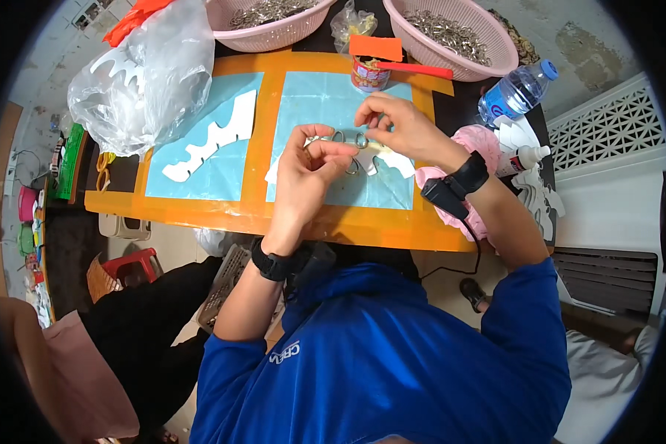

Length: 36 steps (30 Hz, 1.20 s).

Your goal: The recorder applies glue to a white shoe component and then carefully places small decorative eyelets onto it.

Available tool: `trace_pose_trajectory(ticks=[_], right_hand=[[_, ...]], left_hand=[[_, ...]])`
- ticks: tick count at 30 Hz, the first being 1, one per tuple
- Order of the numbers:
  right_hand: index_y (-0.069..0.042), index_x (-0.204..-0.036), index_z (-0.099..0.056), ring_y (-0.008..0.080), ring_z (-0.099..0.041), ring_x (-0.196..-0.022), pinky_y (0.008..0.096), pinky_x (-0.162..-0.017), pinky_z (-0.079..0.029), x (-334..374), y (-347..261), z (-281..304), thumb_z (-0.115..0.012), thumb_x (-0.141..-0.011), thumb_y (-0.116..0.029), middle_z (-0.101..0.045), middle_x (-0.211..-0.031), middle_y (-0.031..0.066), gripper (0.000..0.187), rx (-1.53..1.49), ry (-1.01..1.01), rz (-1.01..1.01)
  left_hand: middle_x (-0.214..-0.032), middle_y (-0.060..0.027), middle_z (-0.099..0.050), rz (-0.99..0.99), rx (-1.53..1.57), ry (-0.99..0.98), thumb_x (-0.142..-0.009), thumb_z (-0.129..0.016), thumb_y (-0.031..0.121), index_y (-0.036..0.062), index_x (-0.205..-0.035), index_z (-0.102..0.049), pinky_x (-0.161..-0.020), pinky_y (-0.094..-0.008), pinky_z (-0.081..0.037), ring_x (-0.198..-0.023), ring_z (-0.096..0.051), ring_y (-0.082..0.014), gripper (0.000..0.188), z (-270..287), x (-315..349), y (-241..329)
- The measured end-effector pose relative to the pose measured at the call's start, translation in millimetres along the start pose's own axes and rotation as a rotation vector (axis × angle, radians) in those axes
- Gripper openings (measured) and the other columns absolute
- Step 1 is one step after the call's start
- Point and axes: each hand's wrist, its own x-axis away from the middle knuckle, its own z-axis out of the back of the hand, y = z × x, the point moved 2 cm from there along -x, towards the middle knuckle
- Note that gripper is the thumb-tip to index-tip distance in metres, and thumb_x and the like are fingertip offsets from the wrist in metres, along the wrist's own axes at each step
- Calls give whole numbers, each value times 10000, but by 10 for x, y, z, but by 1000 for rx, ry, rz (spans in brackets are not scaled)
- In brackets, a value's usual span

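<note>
My left hand point(307, 169) is closed above the right-hand blue sheet point(340, 92), with small silver metal rings point(339, 137) at its fingertips. My right hand point(407, 132) comes in from the right, thumb and forefinger pinched at another silver ring point(361, 140) close to the left fingers. How the rings are linked is too small to tell. Beneath both hands lies a white cut-out piece point(398, 164), partly hidden by them. A second white piece point(218, 140) with notched edges rests on the left blue sheet point(166, 174).
Two pink baskets point(277, 35) of small metal parts stand at the back. Nearby are a tin point(368, 78) with a red-handled tool point(418, 69), a plastic bag point(155, 81), a water bottle point(514, 92), a white squeeze bottle point(524, 159) and pink cloth point(473, 144). Another person point(81, 370) is at left.
</note>
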Motion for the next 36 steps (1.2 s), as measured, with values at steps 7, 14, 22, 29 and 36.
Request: trace_pose_trajectory(ticks=[7,14,22,29,36], right_hand=[[7,-1017,-621,78,-623,-796,222,-715,-508,107,-292,58,-704,-917,-45,-646,-886,20,141,-476,-110,-202],[-1,-1075,-669,73,-640,-776,227,-690,-521,241,-374,61,-716,-923,-55,-669,-879,32,168,-452,-130,-231],[-1,-1083,-728,81,-653,-726,221,-675,-537,302,-157,329,-726,-931,-98,-697,-853,24,181,-286,70,-385],[-10,-989,-734,65,-616,-709,214,-632,-489,221,37,271,-743,-907,-114,-691,-839,4,133,-186,2,-372],[-2,-923,-752,48,-586,-691,226,-601,-466,137,110,245,-761,-853,-85,-716,-811,9,109,-72,-50,-334]], left_hand=[[-1145,-112,-681,-24,-25,81,-891,-734,-46,16,-1333,-483,-801,-256,-547,-933,-703,-148,512,-83,-17,99],[-1185,-97,-650,-24,-46,47,-905,-754,26,17,-1292,-550,-777,-274,-556,-941,-697,-145,438,-149,-82,15],[-1107,-122,-697,-548,-825,5,-901,-710,57,20,-1130,-684,-866,-366,-537,-968,-659,-276,234,-209,118,-48],[-1271,-157,-622,-771,-1079,-206,-841,-741,86,-21,-1240,-626,-988,-439,-472,-1136,-558,-356,429,-562,244,-289],[-1267,-138,-623,-771,-1121,-210,-835,-755,119,-19,-1229,-633,-952,-434,-472,-1141,-555,-335,435,-589,253,-355]])
